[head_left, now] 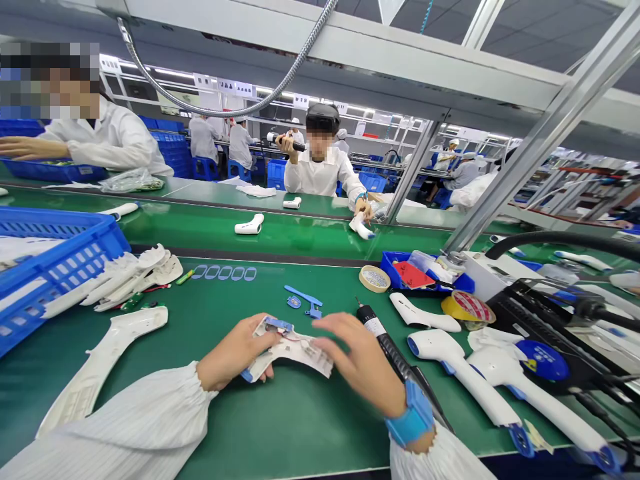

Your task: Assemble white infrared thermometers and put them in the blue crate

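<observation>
White shell (300,351) was pinched by left hand (240,351); right hand (363,363), half open, seemingly holding nothing, was beside its far end. Assembly seemed underway, calling for steady left support.

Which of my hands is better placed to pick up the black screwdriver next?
Probably your right hand: it is right beside the black screwdriver, while your left hand, farther away, grips the white shell. Whether the right one also touches the shell is hard to tell.
</observation>
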Demonstrator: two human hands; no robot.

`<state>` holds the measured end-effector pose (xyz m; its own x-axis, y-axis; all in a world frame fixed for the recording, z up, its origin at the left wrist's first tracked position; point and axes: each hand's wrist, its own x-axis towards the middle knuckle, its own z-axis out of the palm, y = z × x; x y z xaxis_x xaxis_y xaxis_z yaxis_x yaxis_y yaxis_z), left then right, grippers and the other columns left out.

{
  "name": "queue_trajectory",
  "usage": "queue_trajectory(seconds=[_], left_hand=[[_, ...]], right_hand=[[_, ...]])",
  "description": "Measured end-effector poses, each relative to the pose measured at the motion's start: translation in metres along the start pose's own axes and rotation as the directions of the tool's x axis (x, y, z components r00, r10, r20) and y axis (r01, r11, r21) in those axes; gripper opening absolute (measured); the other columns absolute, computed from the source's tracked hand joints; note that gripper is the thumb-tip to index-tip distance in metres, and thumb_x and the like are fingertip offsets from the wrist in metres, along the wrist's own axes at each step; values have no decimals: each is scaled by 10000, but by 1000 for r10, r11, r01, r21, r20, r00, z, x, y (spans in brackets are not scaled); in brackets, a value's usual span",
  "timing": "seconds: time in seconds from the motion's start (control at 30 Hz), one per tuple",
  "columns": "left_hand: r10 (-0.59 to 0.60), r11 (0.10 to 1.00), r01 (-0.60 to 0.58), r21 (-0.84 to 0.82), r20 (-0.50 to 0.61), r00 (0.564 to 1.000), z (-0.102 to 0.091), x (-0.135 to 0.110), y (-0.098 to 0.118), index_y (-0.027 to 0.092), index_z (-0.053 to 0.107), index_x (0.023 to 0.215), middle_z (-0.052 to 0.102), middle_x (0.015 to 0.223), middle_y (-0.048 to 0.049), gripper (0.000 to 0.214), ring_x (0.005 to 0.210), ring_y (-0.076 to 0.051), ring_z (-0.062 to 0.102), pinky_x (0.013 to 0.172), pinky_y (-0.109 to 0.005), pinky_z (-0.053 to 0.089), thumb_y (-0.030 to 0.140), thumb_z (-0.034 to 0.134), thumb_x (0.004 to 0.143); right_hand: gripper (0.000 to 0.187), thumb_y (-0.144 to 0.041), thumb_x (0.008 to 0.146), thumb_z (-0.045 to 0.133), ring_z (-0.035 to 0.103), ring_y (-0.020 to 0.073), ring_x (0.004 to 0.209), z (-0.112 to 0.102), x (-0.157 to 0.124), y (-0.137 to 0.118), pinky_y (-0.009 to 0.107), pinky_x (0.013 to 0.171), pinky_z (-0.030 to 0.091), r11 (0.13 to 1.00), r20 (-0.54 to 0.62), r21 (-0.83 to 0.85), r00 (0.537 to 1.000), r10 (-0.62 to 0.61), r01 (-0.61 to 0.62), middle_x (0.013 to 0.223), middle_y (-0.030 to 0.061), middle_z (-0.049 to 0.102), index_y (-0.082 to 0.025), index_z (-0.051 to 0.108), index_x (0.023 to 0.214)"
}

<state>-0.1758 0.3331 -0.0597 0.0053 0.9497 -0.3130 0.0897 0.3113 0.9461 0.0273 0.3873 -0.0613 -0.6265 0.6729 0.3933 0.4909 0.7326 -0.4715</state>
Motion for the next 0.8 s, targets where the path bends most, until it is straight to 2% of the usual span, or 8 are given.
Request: queue_trajectory(seconds=[0.07,0.13,0.27,0.47,0.67,0.8], left_hand=[[-2,1000,1,-19,-55,998,-10,1,-1,166,495,925,578,499,37,319,399,-104,550,370,-167,417,410,570,735],[-11,999,6,-46,-95,995,-18,2,-2,164,494,939,587,518,29,341,428,-112,562,389,-177,430,414,581,725],[3,994,-17,-109,-129,992,-25,2,-5,161,497,970,615,597,6,383,491,-138,593,433,-213,463,395,607,688],[51,985,-71,-158,-127,991,-27,-2,-5,172,490,1004,642,822,-31,372,561,-128,619,506,-233,503,386,601,720],[69,980,-94,-176,-144,987,-24,-2,-5,177,460,1027,621,653,3,399,504,-137,600,479,-248,498,433,572,743],[70,980,-94,-175,-139,988,-20,-4,-5,171,451,1017,610,632,9,361,477,-113,575,469,-227,481,422,545,774]], right_hand=[[255,-242,856,515,542,199,966,2,16,9,350,857,445,988,-11,-41,989,149,-150,1022,71,600,-200,558,1104],[292,-208,806,568,557,223,909,7,30,17,361,797,461,970,16,-82,973,231,-229,972,90,604,-173,564,1096],[297,-158,747,603,557,218,866,21,45,27,322,741,464,957,81,-111,957,278,-269,903,88,600,-148,581,1043],[155,-128,743,571,553,178,820,26,47,30,287,747,447,943,110,-118,940,323,-310,860,67,592,-140,600,895],[143,-236,784,529,556,162,692,22,38,32,292,640,455,931,59,-83,930,362,-356,797,53,601,-147,568,888],[141,-223,777,527,560,155,652,19,32,31,289,611,469,931,62,-64,930,362,-358,755,40,598,-144,572,885]])
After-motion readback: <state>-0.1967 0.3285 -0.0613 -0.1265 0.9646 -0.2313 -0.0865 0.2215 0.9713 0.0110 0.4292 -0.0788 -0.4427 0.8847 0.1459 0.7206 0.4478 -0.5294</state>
